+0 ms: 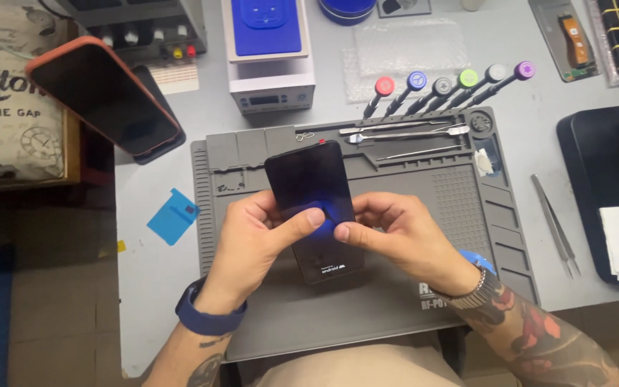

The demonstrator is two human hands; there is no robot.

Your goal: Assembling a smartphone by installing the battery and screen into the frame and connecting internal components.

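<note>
Hands grip the dark smartphone (309, 190) above your grey repair mat (395, 287): left hand (252, 240) and right hand (402, 240) fingers closed around its edges, thumbs pressing the screen.

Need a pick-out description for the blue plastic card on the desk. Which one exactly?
Start at the grey repair mat in the middle of the desk, where the left hand holds a dark phone. Just off the mat's left edge lies the blue plastic card. It is the only flat, light blue piece on the bare desk there.
</note>
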